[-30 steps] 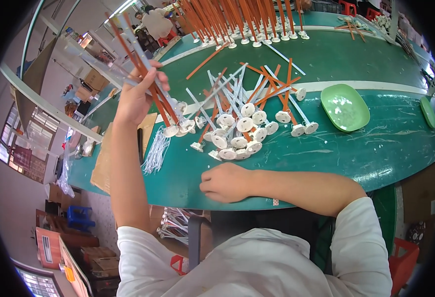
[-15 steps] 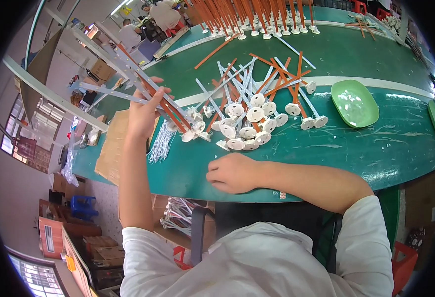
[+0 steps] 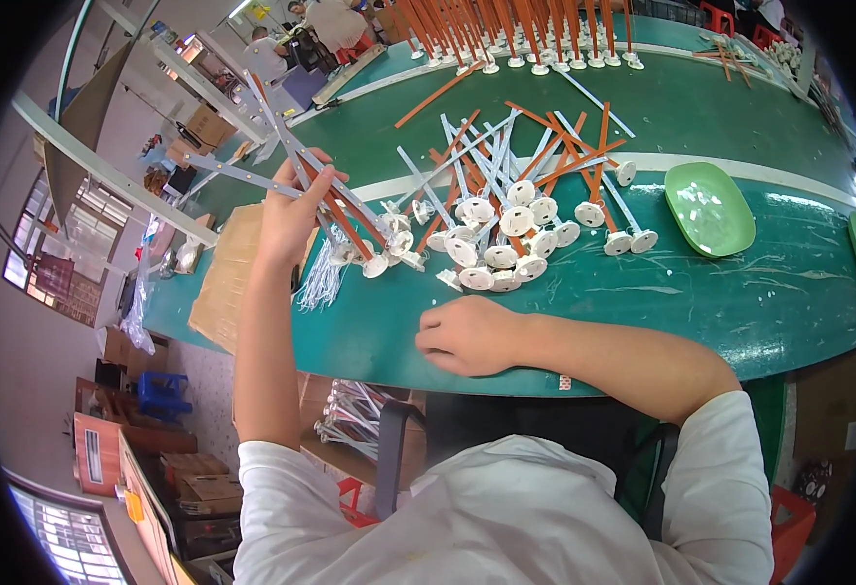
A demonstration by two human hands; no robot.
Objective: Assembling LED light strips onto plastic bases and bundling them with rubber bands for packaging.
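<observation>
Left of frame centre, the left grip (image 3: 296,203) is clamped around orange and grey disc-footed strips (image 3: 358,207). Just below centre, the right grip (image 3: 474,335) rests, curled closed, on the green counter (image 3: 369,336).

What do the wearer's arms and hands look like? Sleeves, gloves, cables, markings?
Loose, creased white sleeves, ending around the elbows; forearms bare below. Left hand and right hand ungloved. No watch, bracelet, cable or marking visible on either arm.

No printed words, labels, brands, numbers or signs can be read on anything in view.
</observation>
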